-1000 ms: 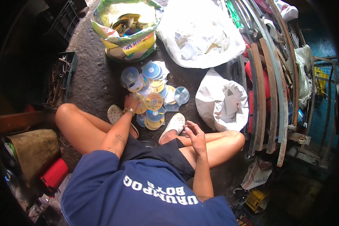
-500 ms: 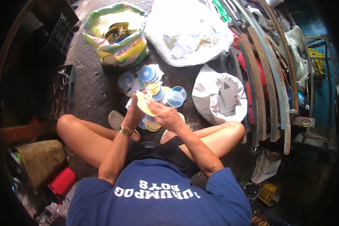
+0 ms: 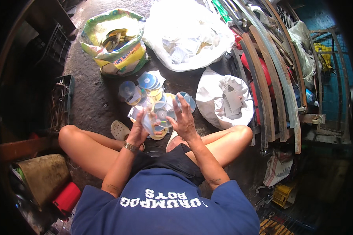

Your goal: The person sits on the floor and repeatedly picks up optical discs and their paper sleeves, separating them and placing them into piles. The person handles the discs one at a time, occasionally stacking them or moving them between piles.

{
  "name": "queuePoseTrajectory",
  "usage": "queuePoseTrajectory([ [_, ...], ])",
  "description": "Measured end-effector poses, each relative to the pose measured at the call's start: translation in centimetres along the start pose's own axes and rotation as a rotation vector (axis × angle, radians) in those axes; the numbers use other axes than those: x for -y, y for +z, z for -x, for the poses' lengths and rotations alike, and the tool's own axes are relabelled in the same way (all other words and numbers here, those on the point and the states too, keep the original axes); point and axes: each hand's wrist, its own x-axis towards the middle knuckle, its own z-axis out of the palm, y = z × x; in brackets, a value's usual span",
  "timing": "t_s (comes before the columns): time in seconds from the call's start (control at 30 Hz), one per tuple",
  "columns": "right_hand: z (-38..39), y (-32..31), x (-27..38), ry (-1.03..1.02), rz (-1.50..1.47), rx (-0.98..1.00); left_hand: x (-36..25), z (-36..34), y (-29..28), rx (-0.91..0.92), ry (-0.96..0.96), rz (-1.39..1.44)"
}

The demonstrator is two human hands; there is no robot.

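Observation:
My left hand (image 3: 136, 133) grips a translucent, whitish plastic disc sleeve (image 3: 148, 123), held upright above the ground between my feet. My right hand (image 3: 183, 123) is beside it with fingers spread and nothing in them. Under and beyond both hands lies a loose pile of discs, some in clear sleeves. A blue disc (image 3: 147, 80) is at its far side, and a darker disc (image 3: 127, 89) sits to the left. A silvery disc (image 3: 161, 114) shows between my hands. Part of the pile is hidden by my hands.
A green-and-yellow sack (image 3: 123, 62) holding discs stands at the far left. Beyond the pile is a large white sack (image 3: 176, 64) of clear plastic pieces. A smaller white sack (image 3: 208, 96) with flat pale pieces stands right, near curved metal bars (image 3: 261, 86). A toolbox (image 3: 68, 94) is left.
My right hand has let go of the yellow disc and opened, moving slightly right. My left hand keeps the translucent sleeve. The view has shifted slightly.

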Motion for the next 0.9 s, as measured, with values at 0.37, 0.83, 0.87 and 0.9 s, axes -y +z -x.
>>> queuePoseTrajectory([
  [0.37, -2.0, -3.8, 2.7, -0.284, -0.023, 1.083, 3.5, -2.5, -5.7, -0.274, -0.368, -0.127],
  [0.83, -2.9, 1.4, -0.4, 0.248, -0.166, 0.374, 4.0, -2.9, -3.7, 0.067, -0.083, 0.225],
  [0.87, -1.5, 1.9, -1.2, 0.511, -0.275, 0.532, 4.2, -3.2, -3.9, 0.1, -0.076, 0.237],
  [0.9, -0.8, 1.9, -2.2, 0.785, -0.733, 0.721, 4.5, -3.7, -4.1, 0.005, -0.112, 0.112],
])
